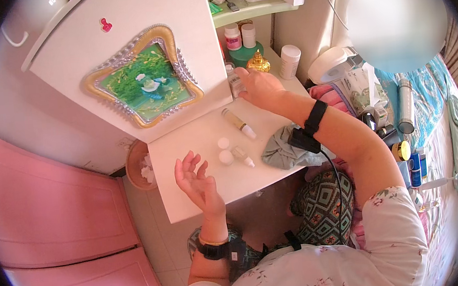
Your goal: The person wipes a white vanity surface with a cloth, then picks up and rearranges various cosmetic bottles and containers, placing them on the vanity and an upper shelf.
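Observation:
My right hand (pixel 261 89) reaches to the back of the white table (pixel 201 199), its fingers at a small bottle with a printed label (pixel 234 82); whether they grip it is unclear. Beside that hand stands a gold ornate bottle (pixel 258 62). My left hand (pixel 197 183) is raised over the table's near left part, palm up, fingers apart, holding nothing. Between the hands lie a beige tube with a white cap (pixel 237 122), a small clear dropper bottle (pixel 242 156) and two round white caps or jars (pixel 225 157). A grey-green cloth (pixel 281 150) is bunched beneath my right forearm.
A cabinet panel with a framed picture (pixel 146 82) rises at the left. White pill bottles (pixel 233 37) stand below a shelf (pixel 257 10); another white bottle (pixel 290 62) is farther right. A waste basket (pixel 137 174) sits left of the table. Bottles and a tissue pack (pixel 362 88) crowd the right.

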`<state>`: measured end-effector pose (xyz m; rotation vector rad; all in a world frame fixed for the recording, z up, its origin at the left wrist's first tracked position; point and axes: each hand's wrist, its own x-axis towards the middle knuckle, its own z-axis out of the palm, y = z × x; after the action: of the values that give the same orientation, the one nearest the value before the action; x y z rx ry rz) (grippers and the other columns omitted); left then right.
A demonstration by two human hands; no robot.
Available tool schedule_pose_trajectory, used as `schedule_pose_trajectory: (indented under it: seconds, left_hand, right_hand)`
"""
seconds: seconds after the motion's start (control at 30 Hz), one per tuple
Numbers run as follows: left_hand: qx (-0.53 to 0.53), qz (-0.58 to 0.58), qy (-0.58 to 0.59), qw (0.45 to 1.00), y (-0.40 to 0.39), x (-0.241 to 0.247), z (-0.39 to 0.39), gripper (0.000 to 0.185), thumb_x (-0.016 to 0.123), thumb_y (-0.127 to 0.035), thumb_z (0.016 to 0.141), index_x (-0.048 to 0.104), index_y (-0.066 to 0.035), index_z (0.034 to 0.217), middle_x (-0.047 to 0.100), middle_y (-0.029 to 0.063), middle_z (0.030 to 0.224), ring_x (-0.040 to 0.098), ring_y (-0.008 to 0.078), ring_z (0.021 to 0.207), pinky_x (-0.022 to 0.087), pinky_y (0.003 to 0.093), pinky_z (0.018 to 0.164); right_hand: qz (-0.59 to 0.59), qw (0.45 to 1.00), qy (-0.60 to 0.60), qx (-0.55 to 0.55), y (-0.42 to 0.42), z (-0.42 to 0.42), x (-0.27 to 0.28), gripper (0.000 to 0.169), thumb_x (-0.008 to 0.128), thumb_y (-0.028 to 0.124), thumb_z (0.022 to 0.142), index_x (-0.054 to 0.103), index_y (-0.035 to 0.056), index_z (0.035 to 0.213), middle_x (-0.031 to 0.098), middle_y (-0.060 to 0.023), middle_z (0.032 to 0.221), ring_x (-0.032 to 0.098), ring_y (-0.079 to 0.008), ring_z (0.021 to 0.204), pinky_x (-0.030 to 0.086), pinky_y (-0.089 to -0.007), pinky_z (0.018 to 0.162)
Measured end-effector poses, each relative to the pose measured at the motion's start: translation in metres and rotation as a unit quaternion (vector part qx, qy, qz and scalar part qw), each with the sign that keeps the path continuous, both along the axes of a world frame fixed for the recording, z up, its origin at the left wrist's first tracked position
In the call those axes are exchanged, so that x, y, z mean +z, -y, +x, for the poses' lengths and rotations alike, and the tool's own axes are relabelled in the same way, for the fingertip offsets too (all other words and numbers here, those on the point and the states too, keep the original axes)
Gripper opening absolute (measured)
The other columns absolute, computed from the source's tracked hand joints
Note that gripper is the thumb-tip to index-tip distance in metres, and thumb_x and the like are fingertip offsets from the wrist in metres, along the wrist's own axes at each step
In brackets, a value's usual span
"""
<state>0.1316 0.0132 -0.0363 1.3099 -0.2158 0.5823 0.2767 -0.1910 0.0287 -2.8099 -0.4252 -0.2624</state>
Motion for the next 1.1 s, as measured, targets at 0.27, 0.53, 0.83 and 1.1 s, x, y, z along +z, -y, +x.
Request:
schedule_pose_trajectory:
  seconds: [0.27, 0.53, 0.83, 1.1]
  left_hand:
    - [-0.001, 0.017, -0.013, 1.0, 0.003, 0.001, 0.0, 0.06, 0.051, -0.013, 0.081, 0.026, -0.009, 0.135, 0.042, 0.0144, 0.127, 0.045, 0.0238, 0.109, 0.04, 0.0369, 0.091]
    - [-0.019, -0.003, -0.012, 1.0, 0.003, -0.002, 0.0, 0.064, 0.057, -0.017, 0.081, 0.025, -0.007, 0.135, 0.042, 0.0151, 0.127, 0.044, 0.0235, 0.109, 0.04, 0.0359, 0.091]
    - [-0.015, 0.028, -0.017, 0.999, 0.002, -0.002, -0.003, 0.055, 0.049, -0.012, 0.083, 0.029, -0.01, 0.134, 0.043, 0.0129, 0.127, 0.045, 0.0221, 0.108, 0.039, 0.0347, 0.09]
    - [-0.029, 0.02, -0.039, 0.999, 0.005, -0.003, -0.004, 0.059, 0.057, -0.02, 0.081, 0.03, -0.008, 0.133, 0.043, 0.0121, 0.127, 0.044, 0.0216, 0.108, 0.038, 0.0358, 0.088]
  right_hand:
    - [-0.022, 0.999, -0.046, -0.002, 0.0, 0.009, -0.003, 0.036, 0.06, 0.021, 0.078, 0.043, 0.0009, 0.103, 0.061, -0.0177, 0.087, 0.062, -0.033, 0.083, 0.051, -0.0426, 0.069]
    - [-0.018, 1.0, 0.016, 0.011, -0.003, 0.011, 0.002, 0.037, 0.059, 0.025, 0.078, 0.047, 0.0, 0.103, 0.055, -0.0185, 0.1, 0.06, -0.0331, 0.091, 0.05, -0.0407, 0.076]
    - [-0.076, 0.99, 0.078, 0.09, 0.012, -0.003, 0.048, 0.031, 0.057, 0.025, 0.074, 0.063, 0.0008, 0.093, 0.051, -0.0168, 0.108, 0.055, -0.0327, 0.099, 0.048, -0.0422, 0.082]
    - [-0.217, 0.954, -0.104, 0.178, 0.005, 0.057, 0.042, 0.031, 0.068, 0.018, 0.062, 0.067, 0.0123, 0.093, 0.041, -0.0083, 0.128, 0.051, -0.0289, 0.106, 0.046, -0.04, 0.083]
